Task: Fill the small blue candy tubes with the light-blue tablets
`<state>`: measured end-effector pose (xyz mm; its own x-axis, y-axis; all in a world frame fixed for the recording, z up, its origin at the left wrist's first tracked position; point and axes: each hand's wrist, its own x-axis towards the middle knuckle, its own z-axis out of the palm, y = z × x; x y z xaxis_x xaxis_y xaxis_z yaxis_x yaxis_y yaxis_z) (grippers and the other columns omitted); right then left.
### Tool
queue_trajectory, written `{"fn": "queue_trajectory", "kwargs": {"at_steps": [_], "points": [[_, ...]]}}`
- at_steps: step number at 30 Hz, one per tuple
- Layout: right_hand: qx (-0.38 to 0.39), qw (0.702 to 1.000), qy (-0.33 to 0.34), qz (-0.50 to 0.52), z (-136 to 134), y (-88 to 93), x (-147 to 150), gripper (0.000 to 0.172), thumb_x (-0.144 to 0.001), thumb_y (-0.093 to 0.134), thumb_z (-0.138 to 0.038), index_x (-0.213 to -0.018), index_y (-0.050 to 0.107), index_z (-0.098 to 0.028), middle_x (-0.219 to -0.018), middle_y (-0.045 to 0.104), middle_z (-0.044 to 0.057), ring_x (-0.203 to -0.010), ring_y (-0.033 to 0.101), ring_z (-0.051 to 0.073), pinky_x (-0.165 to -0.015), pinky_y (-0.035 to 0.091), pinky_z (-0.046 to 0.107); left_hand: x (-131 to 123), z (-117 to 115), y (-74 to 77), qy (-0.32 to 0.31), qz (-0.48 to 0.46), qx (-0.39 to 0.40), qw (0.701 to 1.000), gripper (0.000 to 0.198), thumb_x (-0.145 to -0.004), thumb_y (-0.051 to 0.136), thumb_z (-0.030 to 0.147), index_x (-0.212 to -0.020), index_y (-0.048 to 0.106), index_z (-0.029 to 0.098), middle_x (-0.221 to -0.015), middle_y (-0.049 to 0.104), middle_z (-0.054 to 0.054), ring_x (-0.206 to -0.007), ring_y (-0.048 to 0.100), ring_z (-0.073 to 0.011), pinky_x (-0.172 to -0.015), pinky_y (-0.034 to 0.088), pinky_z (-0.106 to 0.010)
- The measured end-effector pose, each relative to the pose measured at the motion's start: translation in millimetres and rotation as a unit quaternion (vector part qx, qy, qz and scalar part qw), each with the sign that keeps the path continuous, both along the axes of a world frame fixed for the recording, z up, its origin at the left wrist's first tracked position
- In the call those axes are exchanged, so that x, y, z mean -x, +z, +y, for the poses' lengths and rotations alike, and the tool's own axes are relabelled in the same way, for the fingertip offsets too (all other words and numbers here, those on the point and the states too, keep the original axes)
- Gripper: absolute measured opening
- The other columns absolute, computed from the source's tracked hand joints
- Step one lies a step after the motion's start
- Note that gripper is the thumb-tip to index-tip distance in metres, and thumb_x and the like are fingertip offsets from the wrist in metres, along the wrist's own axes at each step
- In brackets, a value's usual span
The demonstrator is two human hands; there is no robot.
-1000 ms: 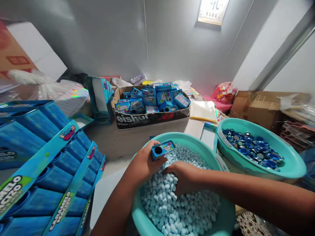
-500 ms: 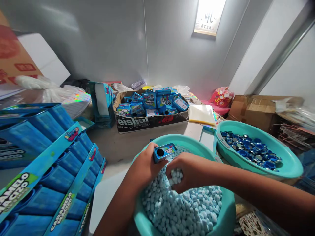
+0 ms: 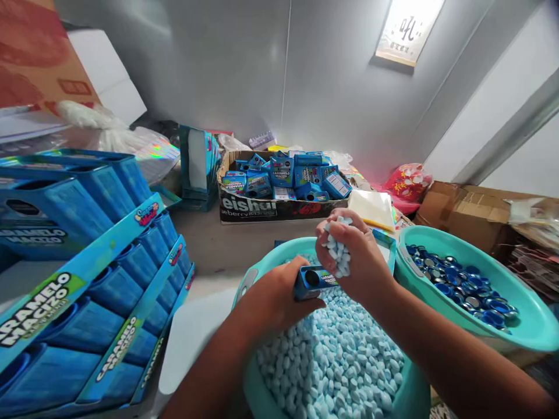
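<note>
My left hand (image 3: 273, 299) grips a small blue candy box (image 3: 311, 281) with a round hole facing up, held over a teal basin (image 3: 255, 270) heaped with pale blue candy tablets (image 3: 336, 361). Just above the box, my right hand (image 3: 358, 256) is closed around a fistful of the same tablets (image 3: 337, 250), which poke out between the fingers near the box's hole.
A second teal basin (image 3: 524, 326) of blue caps (image 3: 458, 276) stands at the right. A cardboard tray (image 3: 271, 206) of small blue boxes sits behind. Blue display cartons (image 3: 87, 279) fill the left side. Brown cardboard boxes (image 3: 463, 206) sit far right.
My right hand has come up out of the tablets with a fistful and now sits above the box. The left hand and box stayed over the basin; the view shifted left.
</note>
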<state>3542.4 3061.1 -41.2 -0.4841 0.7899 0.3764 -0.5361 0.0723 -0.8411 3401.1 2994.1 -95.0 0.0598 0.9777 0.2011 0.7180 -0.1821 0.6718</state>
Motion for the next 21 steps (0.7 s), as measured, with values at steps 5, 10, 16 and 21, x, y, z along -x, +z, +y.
{"fn": "queue_trajectory", "kwargs": {"at_steps": [5, 10, 16, 21], "points": [[0.012, 0.998, -0.059, -0.003, 7, -7.9, 13, 0.034, -0.071, 0.073, -0.037, -0.087, 0.047, -0.024, -0.066, 0.056, -0.008, -0.042, 0.044, 0.004, -0.035, 0.030, 0.014, 4, 0, -5.7, -0.014, -0.013, -0.007, 1.000, 0.032, -0.072, 0.078, 0.041, -0.094, 0.060, 0.026, -0.094, 0.070, 0.001, -0.081, 0.065, -0.0230, -0.062, 0.037, -0.031], [0.001, 0.997, -0.066, -0.029, 5, -18.5, 20, 0.031, -0.073, 0.073, -0.034, -0.087, 0.047, -0.024, -0.066, 0.058, -0.008, -0.042, 0.047, 0.005, -0.037, 0.035, 0.016, 1, 2, -7.1, -0.020, -0.056, -0.047, 0.997, 0.042, -0.072, 0.080, 0.042, -0.109, 0.065, 0.029, -0.105, 0.073, 0.003, -0.091, 0.068, -0.0233, -0.071, 0.044, -0.031], [-0.011, 0.998, -0.061, -0.026, 1, -21.6, 23, 0.027, -0.075, 0.071, -0.032, -0.086, 0.048, -0.024, -0.066, 0.059, -0.008, -0.044, 0.051, 0.006, -0.041, 0.040, 0.017, 1, 5, -10.3, -0.037, -0.092, -0.056, 0.994, 0.033, -0.080, 0.074, 0.036, -0.112, 0.068, 0.028, -0.108, 0.073, 0.002, -0.094, 0.068, -0.0232, -0.087, 0.049, -0.033], [-0.017, 0.998, -0.047, -0.027, 4, -22.8, 20, 0.025, -0.076, 0.073, -0.032, -0.084, 0.051, -0.024, -0.068, 0.060, -0.008, -0.047, 0.055, 0.007, -0.042, 0.042, 0.017, 3, 7, -9.7, -0.043, -0.097, -0.058, 0.993, 0.029, -0.082, 0.072, 0.036, -0.111, 0.070, 0.030, -0.103, 0.073, 0.002, -0.092, 0.067, -0.0224, -0.087, 0.050, -0.032]]}}
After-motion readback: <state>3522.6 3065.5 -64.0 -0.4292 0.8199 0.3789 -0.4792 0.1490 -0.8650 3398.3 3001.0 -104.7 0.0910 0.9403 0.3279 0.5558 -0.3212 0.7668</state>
